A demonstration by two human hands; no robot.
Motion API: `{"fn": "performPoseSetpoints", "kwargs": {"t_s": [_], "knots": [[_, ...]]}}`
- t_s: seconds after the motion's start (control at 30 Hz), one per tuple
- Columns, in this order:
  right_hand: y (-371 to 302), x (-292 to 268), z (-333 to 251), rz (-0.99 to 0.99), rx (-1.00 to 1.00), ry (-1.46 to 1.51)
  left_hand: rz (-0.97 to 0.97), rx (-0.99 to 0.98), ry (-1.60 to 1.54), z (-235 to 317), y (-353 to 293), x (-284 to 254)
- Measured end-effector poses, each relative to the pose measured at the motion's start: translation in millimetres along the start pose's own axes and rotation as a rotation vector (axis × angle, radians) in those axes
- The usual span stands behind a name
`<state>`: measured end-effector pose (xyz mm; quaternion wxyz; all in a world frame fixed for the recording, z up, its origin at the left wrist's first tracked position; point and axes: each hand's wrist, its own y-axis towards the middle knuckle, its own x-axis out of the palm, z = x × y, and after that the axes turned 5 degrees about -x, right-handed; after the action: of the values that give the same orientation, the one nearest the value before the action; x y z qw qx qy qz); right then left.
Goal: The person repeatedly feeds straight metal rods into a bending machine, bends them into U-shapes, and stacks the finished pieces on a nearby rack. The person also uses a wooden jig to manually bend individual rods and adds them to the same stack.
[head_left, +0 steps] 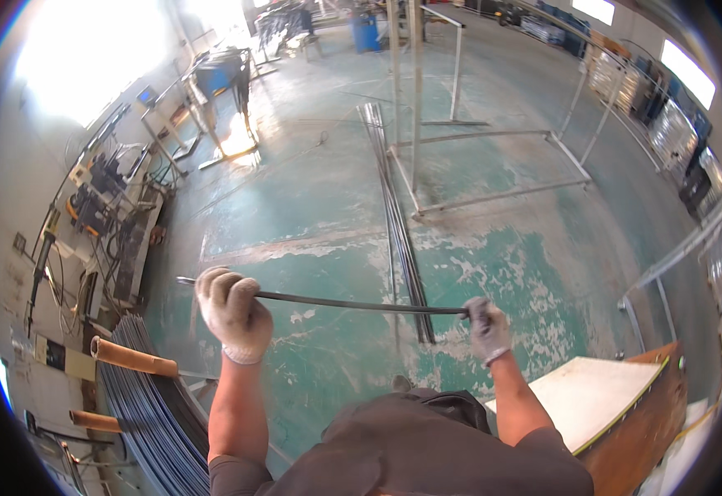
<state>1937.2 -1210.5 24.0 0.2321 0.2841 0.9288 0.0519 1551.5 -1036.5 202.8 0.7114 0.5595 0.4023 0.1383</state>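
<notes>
A long, thin dark strip spans the space in front of my body, roughly level and sagging a little. My left hand, in a whitish work glove, is closed around it near one end, and a short tip pokes out past the fingers. At the opposite end my right hand, in a glove with darkened fingers, grips the strip. Below and beyond it, a bundle of similar long dark strips lies on the green floor, pointing away from me.
To my left, many long dark strips are stacked by posts with brown tube sleeves. A white-topped board stands at my near right. Pale metal frames stand ahead. A cluttered workbench lines the left wall.
</notes>
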Motion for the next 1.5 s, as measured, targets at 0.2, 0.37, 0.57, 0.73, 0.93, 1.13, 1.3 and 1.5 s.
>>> {"fn": "performPoseSetpoints", "kwargs": {"t_s": [0.2, 0.37, 0.57, 0.73, 0.93, 1.13, 1.3, 1.5], "knots": [[121.6, 155.4, -86.6, -0.270, -0.671, -0.061, 0.070, -0.060, 0.153, -132.8, 12.7, 23.4], [197.5, 296.5, -142.3, -0.646, -0.430, -0.090, 0.060, -0.060, 0.155, -238.1, 23.7, 86.4], [302.3, 422.3, -196.7, -0.609, -0.243, -0.017, 0.159, -0.103, 0.126, -384.2, 91.2, 149.8], [403.3, 516.2, -218.4, -0.559, -0.170, 0.009, 0.133, -0.239, 0.061, -472.1, 109.7, 219.5], [554.1, 631.5, -221.3, -0.535, -0.250, -0.053, -0.192, -0.419, -0.089, -592.2, 81.7, 330.2], [715.4, 767.1, -240.0, -0.543, -0.359, -0.145, -0.399, -0.768, -0.104, -705.9, 38.7, 425.7], [841.7, 864.4, -271.3, -0.531, -0.353, -0.215, -0.429, -0.894, -0.124, -781.7, 46.2, 486.6], [974.1, 1003.9, -290.2, -0.465, -0.405, -0.220, -0.325, -1.295, -0.227, -897.3, 9.4, 571.3]]}}
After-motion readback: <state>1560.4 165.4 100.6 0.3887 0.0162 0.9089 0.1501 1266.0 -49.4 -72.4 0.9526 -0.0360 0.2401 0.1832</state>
